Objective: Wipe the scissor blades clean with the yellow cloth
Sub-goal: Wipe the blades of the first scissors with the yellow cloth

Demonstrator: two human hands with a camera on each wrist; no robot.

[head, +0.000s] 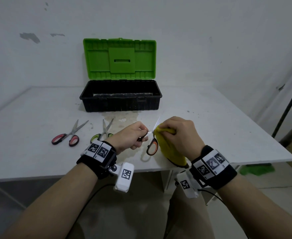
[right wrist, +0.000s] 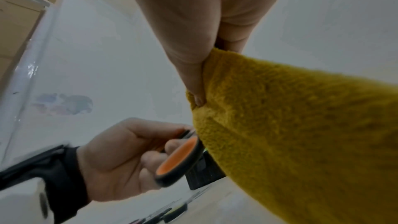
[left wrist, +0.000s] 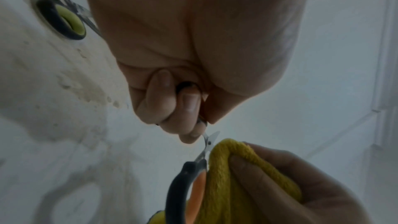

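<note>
Both hands are held up over the near edge of the white counter (head: 38,163). The left hand (head: 131,138) has its grip curled tight round one handle of the orange scissors (head: 152,146) (the other handle loop hangs free). The right hand (head: 179,133) pinches the yellow cloth (head: 172,152) folded over a blade, and the cloth's tail hangs down past the edge. Farther left lie green scissors (head: 103,132) and red scissors (head: 67,136), flat with bare counter around them. At the back stands an open toolbox (head: 120,99) by the wall.
</note>
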